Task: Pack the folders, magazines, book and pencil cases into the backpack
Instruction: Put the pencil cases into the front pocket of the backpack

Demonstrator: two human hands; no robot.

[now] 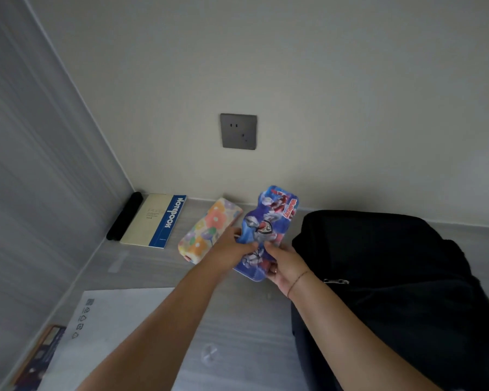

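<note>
Both hands hold a blue pencil case [268, 224] printed with a cartoon hero, lifted above the desk. My left hand [232, 248] grips its left edge and my right hand [284, 263] grips its near end. A floral pencil case [206, 230] lies on the desk just left of it. The black backpack [393, 277] sits to the right, its zipper pull [336, 281] facing me. A cream and blue notebook [156, 220] lies near the back left corner. At the near left a clear folder [116, 331] rests on a magazine [40, 359].
A slim black case [124, 215] lies along the left wall beside the notebook. A grey wall socket [238, 131] sits above the desk. The grey desk [237, 320] runs into walls at the left and back.
</note>
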